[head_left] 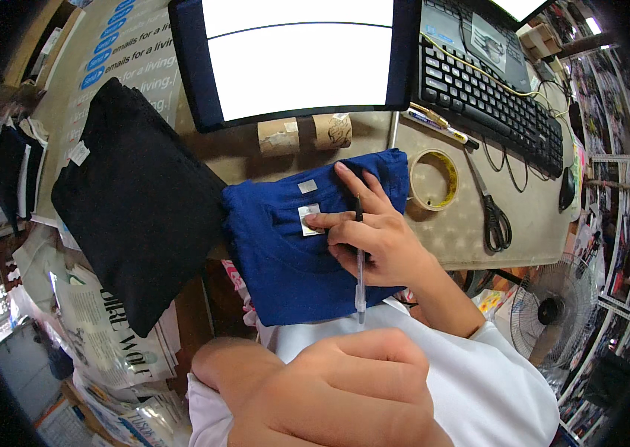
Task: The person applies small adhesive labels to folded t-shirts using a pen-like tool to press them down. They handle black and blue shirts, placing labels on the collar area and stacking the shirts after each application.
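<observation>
My right hand [376, 240] rests on a folded navy blue shirt [293, 279] at the table's front edge. A clear-barrelled pen [360, 277] with a dark end is held upright between its fingers. The index fingertip touches a small white neck label [310, 221], and another finger lies on the cloth above. Another small pale tag [307, 186] sits higher on the collar. My left hand [352, 387] is raised close to the camera, its fingers curled in; whatever they may hold is hidden. Left of the shirt lies a stack of folded black cloth [132, 208] with a white tag.
Behind the shirt stand a bright screen [300, 71] and two cardboard rolls [278, 137]. To the right are a tape roll [413, 182], black-handled scissors [497, 223], markers [441, 130], a keyboard [490, 104] and a mouse [567, 192]. A fan [551, 309] stands beyond the edge.
</observation>
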Tool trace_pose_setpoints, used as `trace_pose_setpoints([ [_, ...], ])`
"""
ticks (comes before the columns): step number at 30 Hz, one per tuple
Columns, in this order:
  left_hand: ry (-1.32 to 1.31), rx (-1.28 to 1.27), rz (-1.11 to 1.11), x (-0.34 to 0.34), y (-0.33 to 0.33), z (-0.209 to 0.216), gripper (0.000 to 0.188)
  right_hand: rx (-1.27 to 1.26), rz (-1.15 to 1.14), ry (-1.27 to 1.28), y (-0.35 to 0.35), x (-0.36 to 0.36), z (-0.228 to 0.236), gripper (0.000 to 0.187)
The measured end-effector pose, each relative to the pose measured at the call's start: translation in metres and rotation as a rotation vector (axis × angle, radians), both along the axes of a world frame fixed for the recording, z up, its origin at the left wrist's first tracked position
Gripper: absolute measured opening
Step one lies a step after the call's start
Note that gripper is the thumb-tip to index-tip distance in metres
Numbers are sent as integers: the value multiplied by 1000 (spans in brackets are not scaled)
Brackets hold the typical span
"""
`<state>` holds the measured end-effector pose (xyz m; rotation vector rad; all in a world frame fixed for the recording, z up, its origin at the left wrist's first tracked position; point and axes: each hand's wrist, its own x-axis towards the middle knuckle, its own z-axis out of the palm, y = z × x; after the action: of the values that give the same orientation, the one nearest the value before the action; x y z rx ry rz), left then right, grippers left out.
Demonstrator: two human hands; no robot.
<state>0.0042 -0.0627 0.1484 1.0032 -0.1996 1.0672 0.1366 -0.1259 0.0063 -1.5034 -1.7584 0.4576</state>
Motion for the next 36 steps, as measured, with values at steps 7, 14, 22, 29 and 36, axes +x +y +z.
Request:
trace_pose_setpoints([
  [7, 641, 252, 95, -13, 41, -26, 9, -21, 16, 22, 1, 1, 3, 22],
  [14, 1305, 1105, 525, -8, 80, -95, 20, 7, 47, 51, 0, 4, 3, 22],
  [22, 1564, 1103, 350, -9, 75, -100, 25, 206, -171, 240, -15, 16, -5, 18],
  [29, 1466, 1023, 468, -15, 55, -113, 22, 23, -520, 171, -19, 42, 8, 12],
  [36, 1399, 915, 450, -26, 52, -118, 22, -77, -513, -106, -12, 62, 10, 17],
])
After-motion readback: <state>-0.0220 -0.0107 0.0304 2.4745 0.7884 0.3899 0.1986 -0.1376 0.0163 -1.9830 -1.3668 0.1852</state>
